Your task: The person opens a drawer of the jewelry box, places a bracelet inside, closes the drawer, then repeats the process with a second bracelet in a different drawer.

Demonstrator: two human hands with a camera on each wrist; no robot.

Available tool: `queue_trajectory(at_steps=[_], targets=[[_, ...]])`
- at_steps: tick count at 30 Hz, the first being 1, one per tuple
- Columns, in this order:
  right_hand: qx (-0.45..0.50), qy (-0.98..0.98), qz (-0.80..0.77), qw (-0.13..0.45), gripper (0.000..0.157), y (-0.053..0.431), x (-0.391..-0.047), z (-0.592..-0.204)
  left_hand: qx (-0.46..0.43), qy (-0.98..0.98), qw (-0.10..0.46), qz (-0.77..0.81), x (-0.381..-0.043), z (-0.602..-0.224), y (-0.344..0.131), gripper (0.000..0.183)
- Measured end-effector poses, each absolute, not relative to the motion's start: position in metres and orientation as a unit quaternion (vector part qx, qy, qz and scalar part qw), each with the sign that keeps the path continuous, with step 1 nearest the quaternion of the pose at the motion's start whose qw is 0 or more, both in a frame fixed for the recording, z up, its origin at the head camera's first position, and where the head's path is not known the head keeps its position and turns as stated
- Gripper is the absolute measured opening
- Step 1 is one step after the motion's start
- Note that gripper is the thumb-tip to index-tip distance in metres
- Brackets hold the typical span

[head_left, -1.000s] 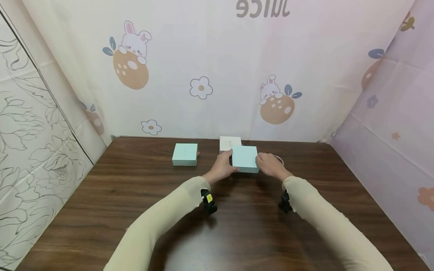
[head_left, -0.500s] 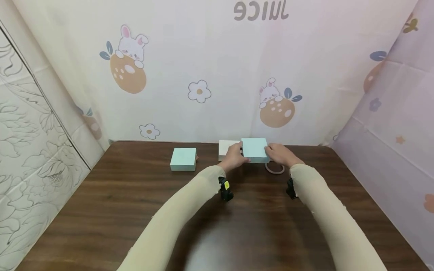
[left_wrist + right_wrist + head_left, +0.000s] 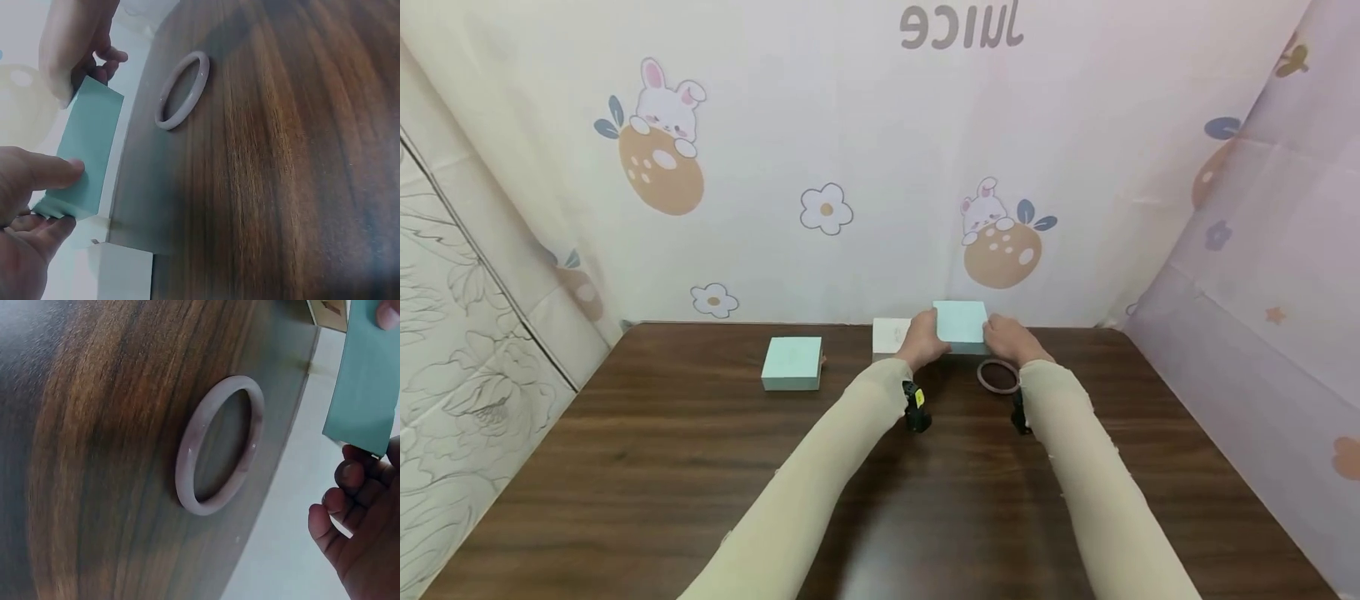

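Note:
Near the back edge, both hands hold a mint-green box raised above the table. My left hand grips its left end; in the left wrist view the thumb presses the front face and the fingers are curled under the box. At the right end my right hand pinches the box, with several fingers curled loosely below, as the right wrist view shows. A pale mauve bangle lies flat on the table in front of the right hand. Partly hidden behind the left hand is a white box.
A second mint-green box stands on the table to the left, with a small brownish bit at its right side. The dark wooden table ends at a printed curtain behind, with more fabric along both sides.
Both hands have carried the mint-green box farther back and slightly right. The bangle, mostly hidden by the right hand earlier, now shows whole. The head view has shifted a little.

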State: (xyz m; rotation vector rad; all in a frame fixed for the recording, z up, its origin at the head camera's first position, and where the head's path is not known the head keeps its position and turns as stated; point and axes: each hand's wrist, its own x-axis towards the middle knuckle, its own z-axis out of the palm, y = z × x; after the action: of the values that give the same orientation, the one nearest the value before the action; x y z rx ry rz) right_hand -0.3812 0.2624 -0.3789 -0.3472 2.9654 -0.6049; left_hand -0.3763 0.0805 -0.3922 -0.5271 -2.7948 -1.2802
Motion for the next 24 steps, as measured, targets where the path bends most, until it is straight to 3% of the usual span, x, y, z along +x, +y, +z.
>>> queue_trajectory(at_steps=[13,24], targets=[[-0.084,0.976,-0.192,0.062,0.033,0.254,-0.392,-0.41,-0.149,-0.932,0.015,-0.331,-0.383,-0.421,0.083,0.04],[-0.065,0.978,-0.182,0.08,0.04,0.259,-0.4,-0.413,-0.146,-0.962,-0.002,-0.232,-0.386,-0.413,0.091,0.055]])
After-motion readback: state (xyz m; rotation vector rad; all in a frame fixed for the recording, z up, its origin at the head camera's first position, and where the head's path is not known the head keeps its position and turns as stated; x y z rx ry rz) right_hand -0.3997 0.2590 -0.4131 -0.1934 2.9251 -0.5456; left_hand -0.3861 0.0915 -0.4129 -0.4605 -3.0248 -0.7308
